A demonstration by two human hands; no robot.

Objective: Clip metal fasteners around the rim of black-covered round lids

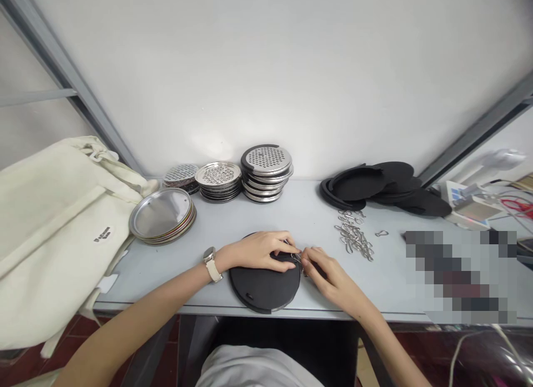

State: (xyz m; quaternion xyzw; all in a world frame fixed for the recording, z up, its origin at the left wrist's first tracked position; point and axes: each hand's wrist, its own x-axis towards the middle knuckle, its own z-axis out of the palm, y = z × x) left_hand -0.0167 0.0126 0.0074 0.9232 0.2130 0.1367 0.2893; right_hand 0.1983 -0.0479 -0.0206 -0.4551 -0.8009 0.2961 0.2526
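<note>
A round black disc (266, 287) with a raised rim and a small slot lies near the table's front edge. My left hand (264, 251), a watch on its wrist, rests across the top of the disc. Its thumb and fingers close in at the right rim. There my right hand (327, 270) pinches a small metal carabiner clip (297, 257) against the rim. The fingers partly cover the clip, so I cannot tell whether it passes through the disc. Right of my hands lies a loose pile of similar clips (355, 236), with a single clip (381, 233) apart from it.
Behind stand stacks of perforated metal discs (219, 175), one stack topped by a black-rimmed disc (266, 158). Plain metal plates (161, 214) are piled at left beside a cream bag (62, 226). Black round parts (358, 184) heap at back right, near a power strip (462, 201).
</note>
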